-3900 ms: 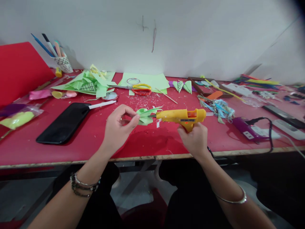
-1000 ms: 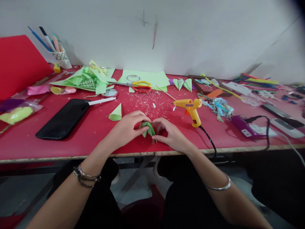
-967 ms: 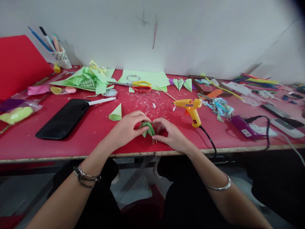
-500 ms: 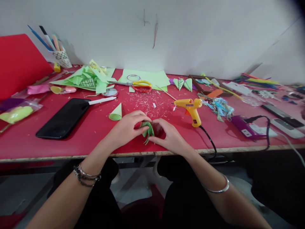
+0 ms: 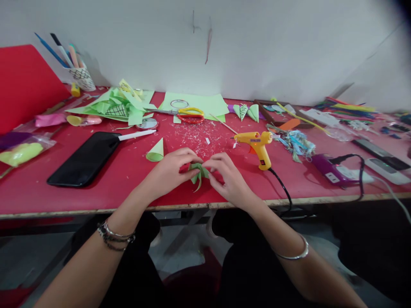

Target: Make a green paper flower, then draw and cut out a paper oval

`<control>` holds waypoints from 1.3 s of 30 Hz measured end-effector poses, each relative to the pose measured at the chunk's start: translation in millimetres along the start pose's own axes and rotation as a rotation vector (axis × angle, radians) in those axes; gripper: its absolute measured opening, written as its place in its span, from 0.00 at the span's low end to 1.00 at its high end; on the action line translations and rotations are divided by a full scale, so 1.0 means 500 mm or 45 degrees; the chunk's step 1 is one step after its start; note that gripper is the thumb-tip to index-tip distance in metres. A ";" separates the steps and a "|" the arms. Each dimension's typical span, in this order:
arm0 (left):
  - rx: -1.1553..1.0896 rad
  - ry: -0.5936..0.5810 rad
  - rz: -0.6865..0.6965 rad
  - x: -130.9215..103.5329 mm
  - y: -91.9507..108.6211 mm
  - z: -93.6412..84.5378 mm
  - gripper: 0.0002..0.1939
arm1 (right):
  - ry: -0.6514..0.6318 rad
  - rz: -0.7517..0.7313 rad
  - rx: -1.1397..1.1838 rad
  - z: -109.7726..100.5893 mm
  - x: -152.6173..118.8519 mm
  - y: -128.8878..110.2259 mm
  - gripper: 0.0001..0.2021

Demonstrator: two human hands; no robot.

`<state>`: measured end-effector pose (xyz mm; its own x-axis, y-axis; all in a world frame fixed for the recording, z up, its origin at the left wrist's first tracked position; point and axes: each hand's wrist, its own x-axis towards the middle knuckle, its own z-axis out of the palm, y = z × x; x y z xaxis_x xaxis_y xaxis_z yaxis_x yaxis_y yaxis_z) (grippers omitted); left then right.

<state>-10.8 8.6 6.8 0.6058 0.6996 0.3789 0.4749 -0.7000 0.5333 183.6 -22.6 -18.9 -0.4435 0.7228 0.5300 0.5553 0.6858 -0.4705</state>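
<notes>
A small green piece of folded paper with strips hanging from it is held just above the front of the red table. My left hand pinches it between thumb and fingers from the left. From the right, the fingers of my right hand close on one of its strips; the exact contact is partly hidden by the fingertips. A light green paper cone lies on the table beside my left hand. To the right of my right hand, a yellow glue gun rests on its side.
A black phone with a white pen lies at left. Behind are scissors, green paper sheets and a heap of green scraps. At right sit a yarn bundle and a purple power adapter with cables.
My right thumb and fingers have come closer together at the paper's right side. The strips, bunched together before, now spread apart, one pulled toward the right. My left hand has stayed nearly still.
</notes>
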 end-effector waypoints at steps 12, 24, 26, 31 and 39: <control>-0.025 -0.039 -0.028 0.000 0.004 -0.004 0.11 | -0.182 -0.143 -0.130 -0.018 0.001 -0.012 0.10; -0.010 -0.043 -0.029 0.000 0.002 -0.001 0.11 | -0.140 -0.087 -0.185 0.001 0.009 -0.018 0.09; -0.004 -0.046 -0.031 0.000 0.004 -0.003 0.11 | -0.162 -0.089 -0.135 0.000 0.008 -0.016 0.07; -0.001 -0.038 -0.019 0.001 0.003 -0.004 0.11 | -0.215 -0.058 -0.038 -0.003 0.004 -0.008 0.09; 0.000 -0.046 -0.037 0.001 0.005 -0.004 0.11 | -0.217 -0.046 -0.056 -0.004 0.003 -0.011 0.08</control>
<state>-10.6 7.6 9.8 0.6147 0.7138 0.3357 0.4926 -0.6797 0.5434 181.2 -25.5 -13.8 -0.5747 0.7042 0.4170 0.5654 0.7100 -0.4198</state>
